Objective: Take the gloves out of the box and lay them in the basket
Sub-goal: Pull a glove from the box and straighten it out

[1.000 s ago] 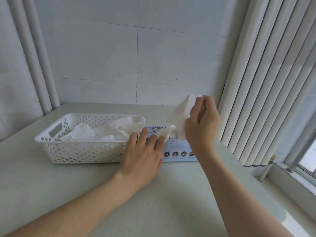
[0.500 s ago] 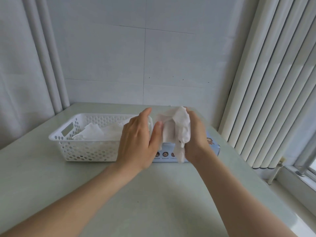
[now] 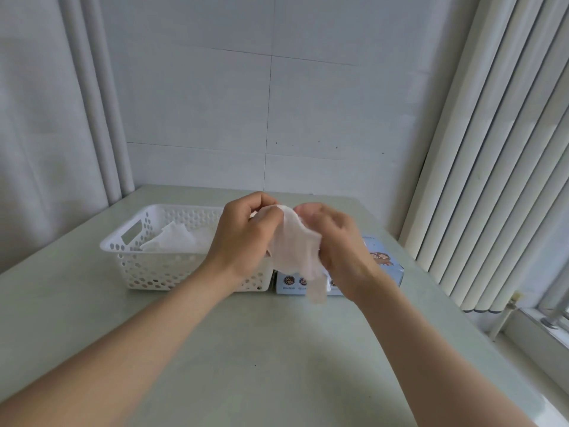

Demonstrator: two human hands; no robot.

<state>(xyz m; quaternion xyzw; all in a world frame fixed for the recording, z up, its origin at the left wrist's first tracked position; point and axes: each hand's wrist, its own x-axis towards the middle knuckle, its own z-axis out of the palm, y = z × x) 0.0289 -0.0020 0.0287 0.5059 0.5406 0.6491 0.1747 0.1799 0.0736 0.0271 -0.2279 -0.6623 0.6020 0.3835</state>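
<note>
Grips one thin, see-through white glove [image 3: 292,251] with left hand [image 3: 243,238] and right hand [image 3: 338,241] alike, fingers curled round it, raised above the table [image 3: 261,349] before the white basket [image 3: 123,241] with other gloves [image 3: 172,240] inside and the blue box [image 3: 385,266] just beside it.

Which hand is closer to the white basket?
Left. The left hand holds the glove over the right end of the basket; the right hand holds it farther right, over the blue box.

I count two hands, the left hand [image 3: 243,238] and the right hand [image 3: 338,241], one glove [image 3: 292,251], one basket [image 3: 132,251], one box [image 3: 385,266], one table [image 3: 277,349]. The heap of gloves [image 3: 172,241] in the basket I cannot number.
</note>
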